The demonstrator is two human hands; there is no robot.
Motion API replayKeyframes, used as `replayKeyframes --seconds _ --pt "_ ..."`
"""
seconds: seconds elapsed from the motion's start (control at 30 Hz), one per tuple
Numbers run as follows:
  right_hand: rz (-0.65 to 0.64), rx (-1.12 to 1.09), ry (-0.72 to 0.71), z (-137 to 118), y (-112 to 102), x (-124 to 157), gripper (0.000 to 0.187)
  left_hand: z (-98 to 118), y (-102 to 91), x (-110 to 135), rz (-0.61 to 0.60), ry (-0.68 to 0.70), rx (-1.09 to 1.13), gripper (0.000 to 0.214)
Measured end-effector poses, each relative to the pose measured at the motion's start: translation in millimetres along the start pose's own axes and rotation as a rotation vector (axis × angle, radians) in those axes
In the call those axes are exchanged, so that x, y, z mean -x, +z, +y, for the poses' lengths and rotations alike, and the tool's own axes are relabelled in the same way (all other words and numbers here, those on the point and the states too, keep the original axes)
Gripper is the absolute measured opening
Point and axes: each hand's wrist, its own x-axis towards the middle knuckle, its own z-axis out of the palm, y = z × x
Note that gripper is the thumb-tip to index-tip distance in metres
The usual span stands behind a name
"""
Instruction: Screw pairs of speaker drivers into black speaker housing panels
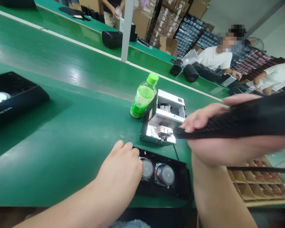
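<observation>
A black speaker housing [180, 172] lies on the green bench before me, with two round speaker drivers [167, 175] and thin red wires in it. My left hand [123, 167] is curled over its left end, closed, its fingertips hidden. In my right hand [209, 129] is a black electric screwdriver [251, 115], held level and blurred by motion. The tool's tip points left, at the front of a small black and silver screw feeder [171, 112]; whether it touches there I cannot tell.
A green-capped bottle [143, 96] stands against the feeder's left side. Another black housing [19, 95] lies at the left. A divided cardboard box [256, 186] is at the lower right. Beyond a post [127, 31], people [213, 58] work by black speakers [191, 72].
</observation>
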Motion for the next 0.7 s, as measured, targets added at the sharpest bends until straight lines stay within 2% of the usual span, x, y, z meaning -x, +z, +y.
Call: replayKeyframes --seconds 0.1,0.3,0.43,0.6,0.7 --pt "0.045 -0.017 0.014 20 8 -8 0.073 3 1.3 -3 -0.013 -0.022 -0.016 0.024" --pt "0.081 -0.013 0.034 37 0 -9 0.075 8 1.8 -6 -0.056 -0.032 -0.014 0.028" --pt "0.051 -0.025 0.06 25 3 -2 0.078 8 1.8 -5 -0.051 -0.044 0.01 0.027" --pt "0.055 -0.019 0.127 -13 5 0 0.072 4 0.2 1 -0.037 -0.024 0.049 0.023" --pt "0.073 -0.025 0.12 -15 6 -2 0.07 -3 -2.7 7 0.004 -0.009 0.15 0.026"
